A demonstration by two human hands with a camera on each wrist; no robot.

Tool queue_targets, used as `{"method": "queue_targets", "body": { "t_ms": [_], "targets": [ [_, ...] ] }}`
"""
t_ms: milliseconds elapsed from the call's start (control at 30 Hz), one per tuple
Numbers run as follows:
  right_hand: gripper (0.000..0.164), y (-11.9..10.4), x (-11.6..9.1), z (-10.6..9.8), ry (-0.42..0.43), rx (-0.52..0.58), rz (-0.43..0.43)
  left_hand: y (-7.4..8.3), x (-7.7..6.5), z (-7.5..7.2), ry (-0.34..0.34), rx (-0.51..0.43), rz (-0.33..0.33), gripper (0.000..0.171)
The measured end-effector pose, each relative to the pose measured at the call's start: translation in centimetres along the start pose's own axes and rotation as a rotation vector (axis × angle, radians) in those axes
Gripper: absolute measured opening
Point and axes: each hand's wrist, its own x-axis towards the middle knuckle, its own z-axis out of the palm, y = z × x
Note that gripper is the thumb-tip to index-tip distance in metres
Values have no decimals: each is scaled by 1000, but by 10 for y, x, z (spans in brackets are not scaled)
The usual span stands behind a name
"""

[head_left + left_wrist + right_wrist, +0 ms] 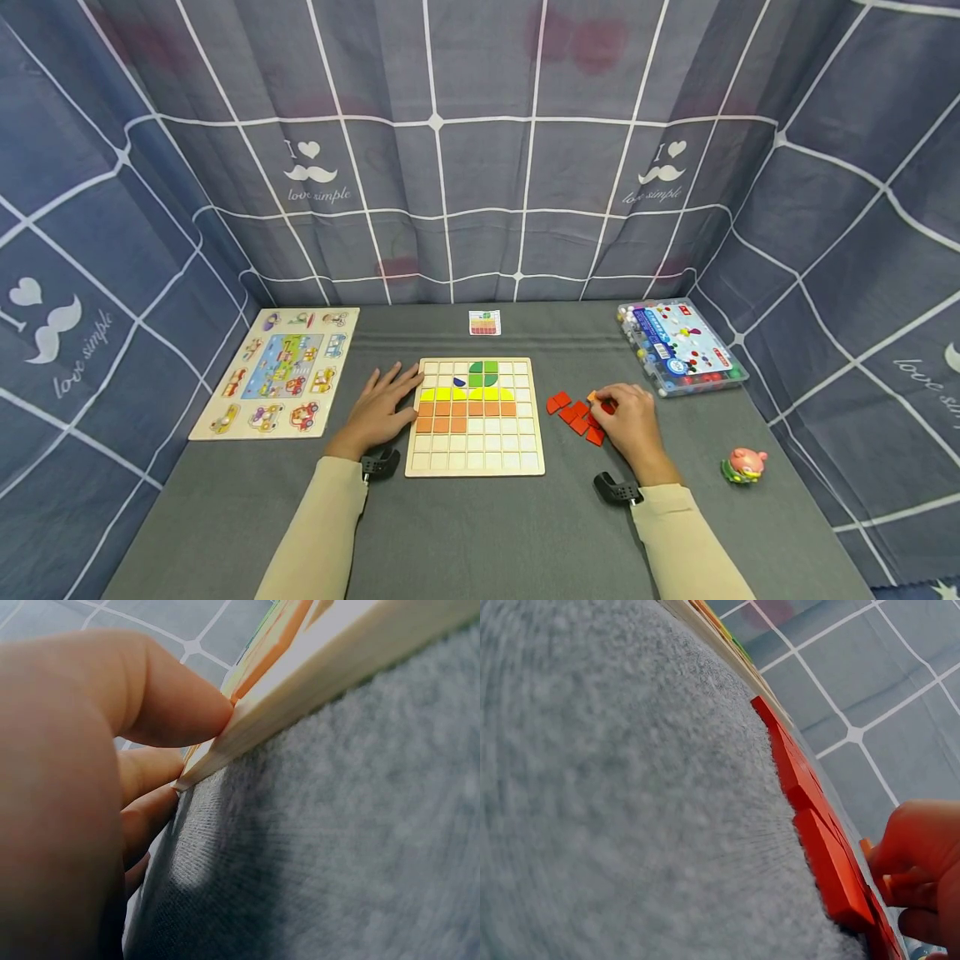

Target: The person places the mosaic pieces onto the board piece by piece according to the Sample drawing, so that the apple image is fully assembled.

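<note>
My left wrist view shows the left side of the board [490,426], hidden from the head view, touched by the relaxed left hand [381,407], while the right hand [628,421] has its grip pinching an orange tile [592,397] at the fingertips, beside red tiles [578,424] on the counter [465,533].

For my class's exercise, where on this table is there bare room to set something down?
Bare grey cloth lies in front of the pale wooden grid board, between the beige sleeves, and between the printed card and the clear plastic box of coloured balls. Crowded: right of the board, red square tiles and the right hand.
</note>
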Motion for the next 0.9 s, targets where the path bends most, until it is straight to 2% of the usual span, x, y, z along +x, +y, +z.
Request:
{"method": "queue_targets", "body": {
  "t_ms": [200,333,500,900],
  "targets": [
    [14,-5,0,1,43,19,-30,0,0,0,-6,-11,-4,70],
    [14,-12,-1,5,35,39,-61,-1,1,1,-7,3,-6,70],
    [15,-25,-2,14,-2,69,-123,0,1,0,-5,-4,-5,70],
    [11,-72,1,42,-143,183,-360,0,1,1,-5,-6,-4,71]
  ]
}}
